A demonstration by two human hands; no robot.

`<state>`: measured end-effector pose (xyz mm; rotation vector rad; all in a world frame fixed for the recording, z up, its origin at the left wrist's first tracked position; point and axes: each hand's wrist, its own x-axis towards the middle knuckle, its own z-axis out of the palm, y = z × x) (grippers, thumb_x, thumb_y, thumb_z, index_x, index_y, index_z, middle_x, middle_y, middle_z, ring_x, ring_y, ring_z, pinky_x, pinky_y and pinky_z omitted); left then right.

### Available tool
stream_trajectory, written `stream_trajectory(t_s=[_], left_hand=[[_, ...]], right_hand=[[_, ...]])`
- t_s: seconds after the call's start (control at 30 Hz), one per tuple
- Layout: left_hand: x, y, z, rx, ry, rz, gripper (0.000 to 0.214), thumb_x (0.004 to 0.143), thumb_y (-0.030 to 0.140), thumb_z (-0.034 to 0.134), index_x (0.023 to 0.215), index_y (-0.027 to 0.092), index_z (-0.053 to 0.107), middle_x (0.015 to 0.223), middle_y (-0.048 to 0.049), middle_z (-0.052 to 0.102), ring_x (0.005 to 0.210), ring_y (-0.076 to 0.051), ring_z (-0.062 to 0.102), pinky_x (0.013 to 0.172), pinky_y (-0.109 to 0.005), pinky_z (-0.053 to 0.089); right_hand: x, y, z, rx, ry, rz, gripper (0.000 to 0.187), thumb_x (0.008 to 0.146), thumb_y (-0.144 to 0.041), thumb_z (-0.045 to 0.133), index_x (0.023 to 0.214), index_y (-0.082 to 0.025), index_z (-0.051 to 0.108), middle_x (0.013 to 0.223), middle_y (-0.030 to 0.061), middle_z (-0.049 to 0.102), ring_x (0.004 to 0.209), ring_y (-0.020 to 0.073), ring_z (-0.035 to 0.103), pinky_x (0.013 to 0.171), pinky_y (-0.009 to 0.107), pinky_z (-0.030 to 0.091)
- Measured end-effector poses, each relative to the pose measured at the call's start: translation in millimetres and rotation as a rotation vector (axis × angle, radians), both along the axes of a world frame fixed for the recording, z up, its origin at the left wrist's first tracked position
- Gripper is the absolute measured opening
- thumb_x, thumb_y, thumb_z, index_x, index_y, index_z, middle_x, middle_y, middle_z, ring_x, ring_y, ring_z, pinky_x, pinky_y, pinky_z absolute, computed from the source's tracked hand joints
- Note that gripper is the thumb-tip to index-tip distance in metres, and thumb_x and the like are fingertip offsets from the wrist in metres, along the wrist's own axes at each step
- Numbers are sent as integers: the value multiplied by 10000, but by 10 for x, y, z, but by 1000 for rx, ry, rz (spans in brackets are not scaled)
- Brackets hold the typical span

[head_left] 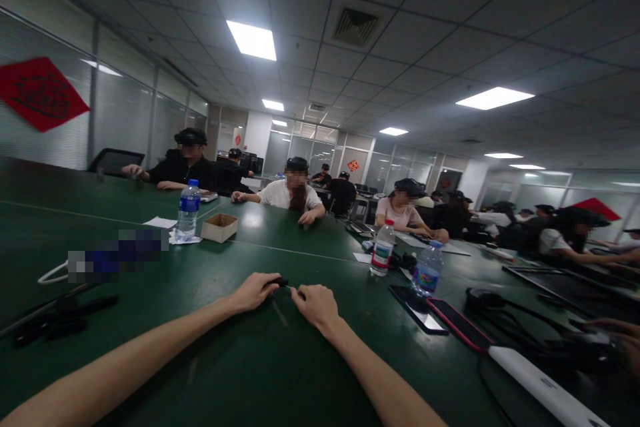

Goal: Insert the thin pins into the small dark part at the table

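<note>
Near the middle of the green table [240, 360], my left hand [255, 291] is closed around a small black object [283, 281]. A short, thin, pale piece sticks out of it towards my right hand [317, 305]. My right hand is closed too, with its fingertips beside the end of that thin piece. Whether it grips the piece or something else is hidden by the fingers. Both hands are low over the table, only a small gap apart. The black object is too small to name its kind.
Ahead on the left are a small open cardboard box [220, 228] and a water bottle [187, 212]. Right of my hands are two bottles, a black phone [417, 309], a red-edged phone [459, 324] and a white bar-shaped device [543, 380]. Several people sit around.
</note>
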<state>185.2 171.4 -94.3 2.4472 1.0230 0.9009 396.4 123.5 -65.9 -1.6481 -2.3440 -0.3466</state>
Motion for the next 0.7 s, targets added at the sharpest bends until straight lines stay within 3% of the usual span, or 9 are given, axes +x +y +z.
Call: stream_trajectory(t_s=[0.13, 0.23, 0.37, 0.7], left_hand=[[11, 39, -13, -20, -30, 66, 417, 870, 424, 389, 1135, 170, 588, 862, -51, 659, 775, -167, 582, 719, -239, 410], [17, 50, -8, -49, -62, 92, 431, 867, 434, 386, 1128, 160, 592, 794, -44, 652, 719, -159, 577, 693, -235, 409], [16, 34, 1, -83, -81, 31, 420, 871, 445, 372, 1091, 169, 599, 784, -29, 645, 707, -147, 575, 665, -219, 405], [9, 14, 15, -97, -30, -39, 389, 882, 394, 355, 1139, 187, 559, 840, -20, 650, 759, -142, 574, 704, -219, 402]], right_hand=[[-45, -38, 7, 20, -78, 70, 593, 904, -576, 231, 808, -221, 696, 807, 55, 697, 691, 146, 628, 641, 223, 414], [-53, -26, -8, 41, -56, 20, 599, 911, -565, 209, 832, -225, 695, 832, 62, 697, 710, 152, 632, 650, 230, 414], [-29, 20, -35, 45, 8, -90, 623, 914, -569, 175, 829, -230, 690, 806, 63, 693, 692, 157, 632, 620, 233, 411], [-28, 19, -34, 12, 35, -58, 630, 910, -583, 178, 834, -224, 691, 813, 63, 694, 701, 152, 637, 635, 228, 422]])
